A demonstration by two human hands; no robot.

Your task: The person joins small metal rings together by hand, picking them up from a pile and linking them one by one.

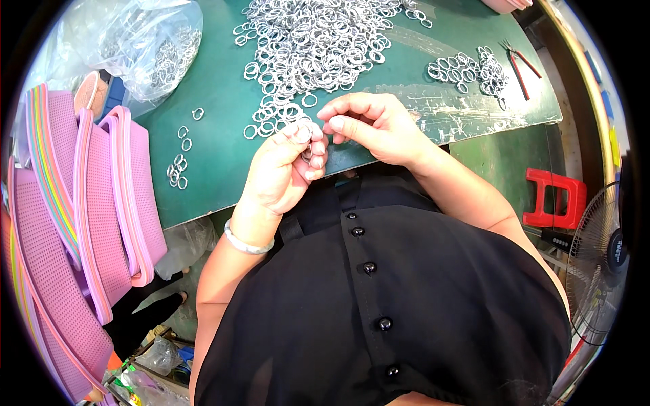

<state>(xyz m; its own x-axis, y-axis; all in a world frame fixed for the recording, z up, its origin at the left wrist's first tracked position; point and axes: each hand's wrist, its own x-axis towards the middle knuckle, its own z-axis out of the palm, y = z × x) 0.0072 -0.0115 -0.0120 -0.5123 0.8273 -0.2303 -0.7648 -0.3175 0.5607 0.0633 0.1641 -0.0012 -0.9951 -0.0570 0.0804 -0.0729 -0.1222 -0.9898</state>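
My left hand (283, 160) is closed around a few metal rings (307, 154), just off the near edge of the green table. One ring shows between its thumb and fingers, and others peek out below. Close beside its fingertips is my right hand (376, 126), its thumb and fingers curled together in a pinch; what they hold, if anything, is too small to make out. Beyond both hands spreads a big heap of silver metal rings (318, 47). A smaller cluster of linked or overlapping rings (467, 71) lies to the right.
Red-handled pliers (520, 71) lie at the table's (223, 162) right end. Several loose rings (178, 169) sit at left, near a clear plastic bag of rings (162, 54). Stacked pink-purple baskets (139, 183) crowd the left side. A red stool (555, 198) and a fan (596, 264) stand at right.
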